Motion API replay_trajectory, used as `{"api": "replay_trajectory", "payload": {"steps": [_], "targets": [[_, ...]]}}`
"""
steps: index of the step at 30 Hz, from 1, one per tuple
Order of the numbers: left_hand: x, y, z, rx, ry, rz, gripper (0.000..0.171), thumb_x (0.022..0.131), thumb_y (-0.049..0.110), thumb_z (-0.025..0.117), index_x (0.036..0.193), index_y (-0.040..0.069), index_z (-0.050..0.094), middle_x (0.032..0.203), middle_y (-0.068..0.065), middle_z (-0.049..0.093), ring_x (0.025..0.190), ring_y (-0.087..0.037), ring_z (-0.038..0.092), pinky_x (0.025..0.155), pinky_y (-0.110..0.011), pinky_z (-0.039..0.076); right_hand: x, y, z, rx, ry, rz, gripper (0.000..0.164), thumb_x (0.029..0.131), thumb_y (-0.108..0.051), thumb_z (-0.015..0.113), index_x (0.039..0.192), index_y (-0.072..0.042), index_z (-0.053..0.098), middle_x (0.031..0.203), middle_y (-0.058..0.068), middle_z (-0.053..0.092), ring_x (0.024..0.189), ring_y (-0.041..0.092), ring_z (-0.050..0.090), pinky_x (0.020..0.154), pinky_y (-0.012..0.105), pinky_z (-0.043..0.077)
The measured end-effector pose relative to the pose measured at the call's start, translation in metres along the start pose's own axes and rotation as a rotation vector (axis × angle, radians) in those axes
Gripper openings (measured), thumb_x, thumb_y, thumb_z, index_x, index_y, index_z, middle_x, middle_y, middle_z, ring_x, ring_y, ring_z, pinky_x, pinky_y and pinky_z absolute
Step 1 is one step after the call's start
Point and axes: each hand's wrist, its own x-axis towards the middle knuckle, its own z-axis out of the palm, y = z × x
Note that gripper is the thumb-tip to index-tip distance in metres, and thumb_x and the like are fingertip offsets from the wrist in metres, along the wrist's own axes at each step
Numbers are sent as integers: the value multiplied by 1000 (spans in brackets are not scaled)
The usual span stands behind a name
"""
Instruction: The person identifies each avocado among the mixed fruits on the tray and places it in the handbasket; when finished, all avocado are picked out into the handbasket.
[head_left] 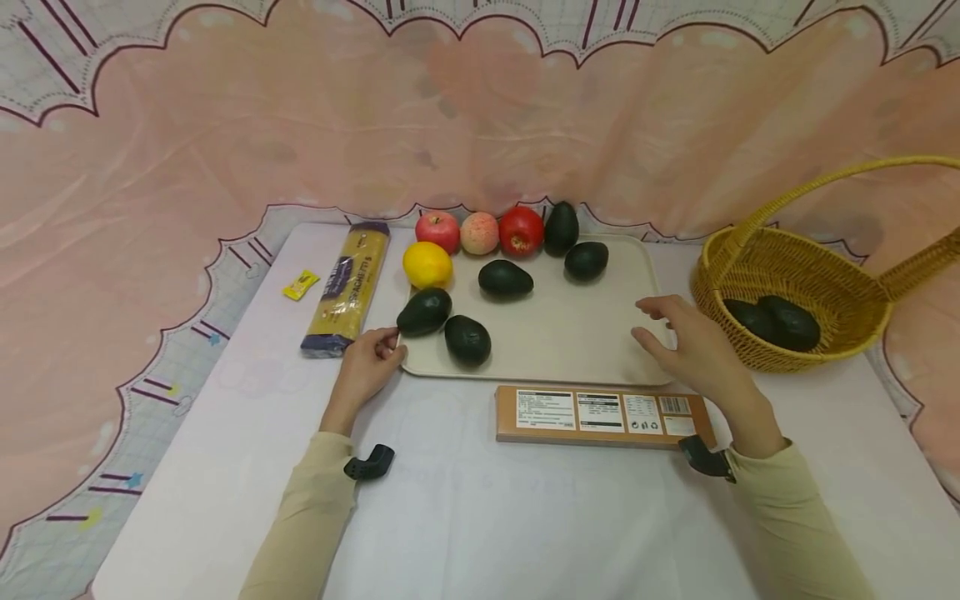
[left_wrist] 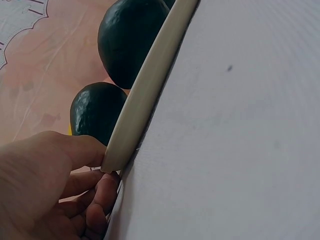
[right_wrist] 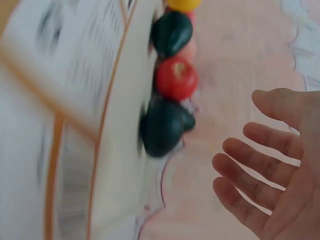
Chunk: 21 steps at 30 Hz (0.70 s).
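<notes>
My left hand (head_left: 365, 367) pinches the front left corner of a cream tray (head_left: 562, 346), thumb and fingers at its rim. Close to that hand on the tray lie an avocado (head_left: 425, 312) and a second avocado (head_left: 468, 340). Over the tray's right side hovers my right hand (head_left: 693, 346), fingers spread and holding nothing. Farther back are an avocado (head_left: 506, 279), another avocado (head_left: 587, 261) and an upright-looking avocado (head_left: 562, 228). A lemon (head_left: 427, 265), apple (head_left: 438, 232), peach (head_left: 480, 233) and pomegranate (head_left: 521, 231) line the tray's back left.
A wicker basket (head_left: 847, 354) with a tall handle stands right of the tray, two avocados (head_left: 789, 322) inside. In front of the tray lies a flat brown box (head_left: 600, 437). On the left are a spaghetti packet (head_left: 348, 287) and a small yellow wrapped sweet (head_left: 301, 285).
</notes>
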Motion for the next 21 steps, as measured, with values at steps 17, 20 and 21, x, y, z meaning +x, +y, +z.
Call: {"api": "replay_trajectory", "payload": {"steps": [17,20,21], "targets": [[-1,-3,0,-10,12,26,38,89,21,60,120,0,61,98,-12,60,83,-21,54,76,-32,42,18,-74,60,119,-86,-58,44,89,-31,64,127,-11,52,121,6,60,105,25,60,86,42,50],[-1,-2,-1,-10,8,20,37,89,21,60,120,0,61,98,-11,60,83,-21,54,75,-31,41,20,-85,71,158,-115,-62,46,89,-33,64,128,-12,52,121,7,60,108,24,59,87,42,50],[-1,-2,-1,-10,6,19,38,89,21,60,120,0,61,98,-11,60,83,-21,54,75,-31,41,21,-89,75,172,-122,-65,47,89,-34,63,128,-11,52,121,7,60,108,24,59,87,42,50]]}}
